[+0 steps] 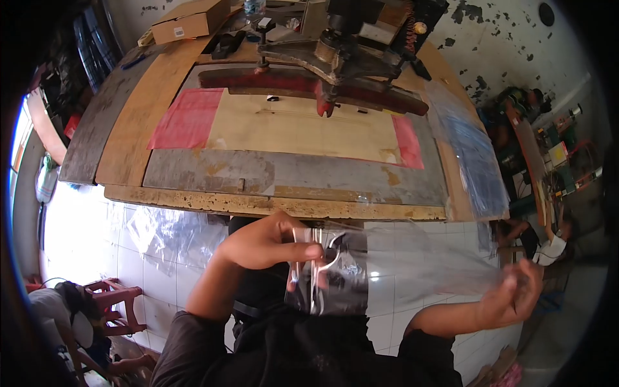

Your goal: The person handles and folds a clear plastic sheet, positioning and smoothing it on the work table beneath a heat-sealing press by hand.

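A clear plastic sheet (412, 258) stretches between my two hands, in front of my body and below the table's front edge. My left hand (271, 245) pinches its left end, thumb on top, where the plastic looks folded or layered and shiny. At the other end, my right hand (514, 293) is closed on the sheet's far edge, a little blurred. Whether the plastic is a bag or a single sheet I cannot tell.
Ahead is a worktable (277, 205) with a press machine (322, 64) over a tan and pink pad (303, 126). Stacked clear plastic (477, 168) lies at its right. A cardboard box (190, 20) sits at the back left. A red stool (116, 306) and other people are nearby.
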A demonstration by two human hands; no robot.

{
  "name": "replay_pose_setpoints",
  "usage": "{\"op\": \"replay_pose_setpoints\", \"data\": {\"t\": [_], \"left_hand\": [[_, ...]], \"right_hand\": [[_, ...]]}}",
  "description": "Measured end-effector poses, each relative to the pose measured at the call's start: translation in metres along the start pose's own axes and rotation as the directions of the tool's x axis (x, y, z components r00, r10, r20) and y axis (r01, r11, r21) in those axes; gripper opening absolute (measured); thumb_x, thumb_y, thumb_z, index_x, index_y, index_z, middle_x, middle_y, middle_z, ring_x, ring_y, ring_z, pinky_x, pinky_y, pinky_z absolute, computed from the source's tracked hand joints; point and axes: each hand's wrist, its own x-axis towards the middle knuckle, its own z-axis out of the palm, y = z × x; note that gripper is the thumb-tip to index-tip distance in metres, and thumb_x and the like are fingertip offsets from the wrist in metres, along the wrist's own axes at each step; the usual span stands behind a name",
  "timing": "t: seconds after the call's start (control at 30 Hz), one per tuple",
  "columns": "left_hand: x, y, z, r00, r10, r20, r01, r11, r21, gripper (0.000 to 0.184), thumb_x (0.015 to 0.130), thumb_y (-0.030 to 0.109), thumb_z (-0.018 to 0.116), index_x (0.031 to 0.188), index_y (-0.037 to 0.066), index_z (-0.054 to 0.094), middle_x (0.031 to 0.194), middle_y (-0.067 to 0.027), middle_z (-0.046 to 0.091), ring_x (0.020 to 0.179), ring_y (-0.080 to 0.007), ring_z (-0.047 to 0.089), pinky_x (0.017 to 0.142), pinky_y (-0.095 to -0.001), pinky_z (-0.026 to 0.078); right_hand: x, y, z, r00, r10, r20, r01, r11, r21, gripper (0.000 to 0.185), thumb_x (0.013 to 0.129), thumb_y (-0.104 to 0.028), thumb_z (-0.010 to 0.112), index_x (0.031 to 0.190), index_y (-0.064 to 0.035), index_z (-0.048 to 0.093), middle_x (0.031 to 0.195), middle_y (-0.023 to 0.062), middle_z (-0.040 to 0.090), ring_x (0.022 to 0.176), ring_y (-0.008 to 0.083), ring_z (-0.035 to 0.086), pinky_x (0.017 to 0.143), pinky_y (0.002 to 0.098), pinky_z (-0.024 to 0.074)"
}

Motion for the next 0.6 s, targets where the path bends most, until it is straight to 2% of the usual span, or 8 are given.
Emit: {"op": "replay_pose_setpoints", "data": {"t": [0.03, 0.07, 0.23, 0.3, 0.4, 0.43, 0.5, 0.6], "left_hand": [[-0.007, -0.001, -0.002, 0.999, -0.019, 0.045, 0.023, 0.997, -0.079, 0.037, 0.107, 0.028, 0.066, 0.112, -0.007, 0.076, 0.104, -0.0181, 0.08, 0.08, -0.0214, 0.076, 0.072, -0.0335, 0.061], [-0.015, -0.001, -0.002, 0.999, 0.046, 0.019, -0.047, 0.999, 0.023, 0.036, 0.107, 0.027, 0.067, 0.112, -0.008, 0.077, 0.109, -0.0184, 0.079, 0.097, -0.0238, 0.075, 0.091, -0.0371, 0.057], [-0.018, 0.019, 0.024, 0.992, 0.118, 0.051, -0.117, 0.993, -0.035, 0.033, 0.105, 0.023, 0.068, 0.117, -0.008, 0.076, 0.125, -0.0223, 0.074, 0.125, -0.0278, 0.066, 0.111, -0.0407, 0.046], [-0.021, 0.013, 0.017, 0.994, 0.112, -0.009, -0.112, 0.994, -0.01, 0.034, 0.107, 0.019, 0.064, 0.126, -0.008, 0.071, 0.128, -0.022, 0.073, 0.133, -0.03, 0.061, 0.116, -0.0429, 0.041], [-0.019, -0.01, 0.019, 0.993, 0.015, -0.121, -0.062, 0.916, -0.396, 0.028, 0.11, 0.016, 0.059, 0.12, -0.009, 0.067, 0.116, -0.0222, 0.076, 0.114, -0.0275, 0.072, 0.105, -0.0424, 0.052], [-0.022, -0.01, 0.018, 0.991, 0.016, -0.132, -0.068, 0.915, -0.398, 0.028, 0.11, 0.016, 0.059, 0.12, -0.009, 0.067, 0.116, -0.0222, 0.076, 0.114, -0.0275, 0.072, 0.105, -0.0424, 0.052], [-0.024, -0.005, 0.018, 0.995, -0.101, -0.017, 0.091, 0.949, -0.301, 0.028, 0.111, 0.018, 0.057, 0.105, -0.007, 0.067, 0.099, -0.0199, 0.078, 0.09, -0.0244, 0.077, 0.085, -0.038, 0.061], [-0.026, -0.004, 0.017, 0.986, -0.078, -0.15, 0.069, 0.995, -0.07, 0.032, 0.112, 0.02, 0.055, 0.094, -0.006, 0.065, 0.086, -0.017, 0.078, 0.075, -0.0235, 0.077, 0.07, -0.0348, 0.063]], "right_hand": [[-0.001, 0.003, -0.006, 1.0, 0.003, 0.002, -0.003, 1.0, 0.006, 0.035, 0.097, -0.024, 0.064, 0.113, 0.0072, 0.066, 0.075, 0.0132, 0.058, 0.067, 0.0221, 0.054, 0.055, 0.0318, 0.0388], [0.001, 0.007, -0.015, 0.998, -0.055, -0.016, 0.057, 0.993, 0.106, 0.038, 0.097, -0.027, 0.063, 0.114, 0.0065, 0.065, 0.074, 0.0113, 0.055, 0.066, 0.0213, 0.052, 0.055, 0.0325, 0.0369], [-0.002, 0.011, -0.015, 0.994, 0.015, -0.105, 0.003, 0.986, 0.166, 0.044, 0.097, -0.035, 0.06, 0.117, 0.0034, 0.064, 0.071, 0.0066, 0.047, 0.064, 0.0196, 0.044, 0.056, 0.0338, 0.0322], [-0.007, 0.02, -0.001, 0.993, 0.117, 0.014, -0.118, 0.979, 0.165, 0.041, 0.094, -0.029, 0.064, 0.117, 0.0044, 0.065, 0.081, 0.0099, 0.054, 0.07, 0.0187, 0.049, 0.06, 0.0327, 0.0376], [-0.023, 0.03, 0.017, 0.965, 0.238, 0.111, -0.258, 0.94, 0.225, 0.04, 0.091, -0.025, 0.067, 0.117, 0.0058, 0.065, 0.089, 0.0117, 0.059, 0.075, 0.0176, 0.053, 0.065, 0.0316, 0.0417], [-0.027, 0.033, 0.022, 0.937, 0.312, 0.156, -0.345, 0.896, 0.279, 0.04, 0.09, -0.023, 0.068, 0.117, 0.0067, 0.065, 0.092, 0.0118, 0.06, 0.077, 0.0168, 0.055, 0.067, 0.0312, 0.0431], [-0.035, 0.032, 0.022, 0.93, 0.328, 0.168, -0.363, 0.89, 0.274, 0.04, 0.089, -0.023, 0.069, 0.116, 0.0064, 0.066, 0.092, 0.0112, 0.059, 0.076, 0.0162, 0.054, 0.067, 0.0309, 0.0422], [-0.034, 0.028, 0.014, 0.928, 0.296, 0.225, -0.357, 0.879, 0.317, 0.039, 0.088, -0.023, 0.07, 0.114, 0.0058, 0.067, 0.092, 0.0103, 0.059, 0.073, 0.0149, 0.051, 0.066, 0.0304, 0.0398]]}}
